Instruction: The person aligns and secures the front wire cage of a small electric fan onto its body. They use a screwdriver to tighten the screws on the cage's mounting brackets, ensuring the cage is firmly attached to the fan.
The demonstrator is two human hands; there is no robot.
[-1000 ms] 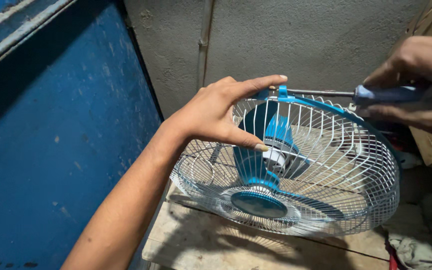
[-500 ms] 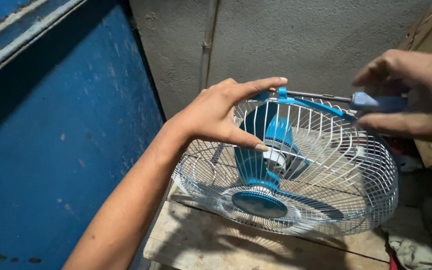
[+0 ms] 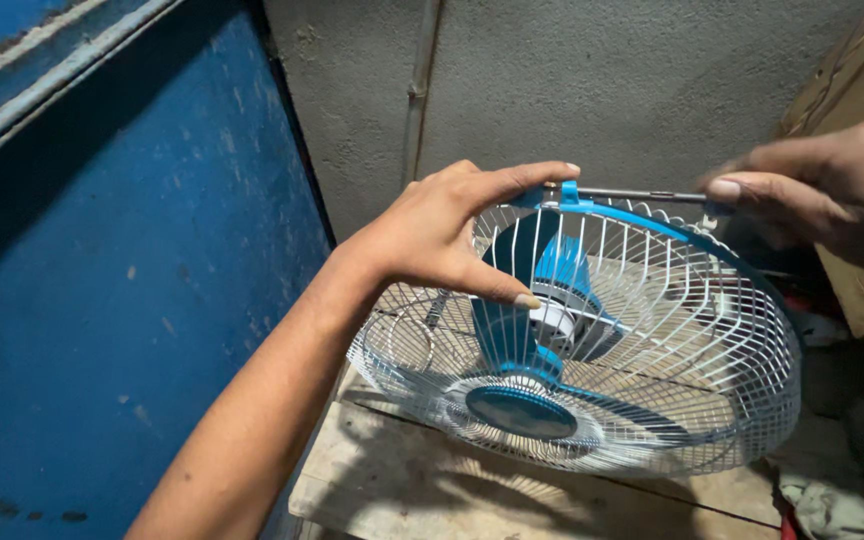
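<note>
Fingers of the left hand clasp the white wire fan guard at centre frame, thumb pressed inside. At upper right, the right hand pinches a screwdriver touching the guard's blue rim clip. Blue door fills the left; a wooden board lies beneath.

Pale, worn wooden plank surface, grain and dark cracks visible, set against blue metal panel. White wire-cage fan with blue blades and hub rests tilted on it, casting barred shadow. Crumpled rag beside right edge.

The fan guard is glossy white wire with a blue plastic rim, resting on rough wooden boards.
</note>
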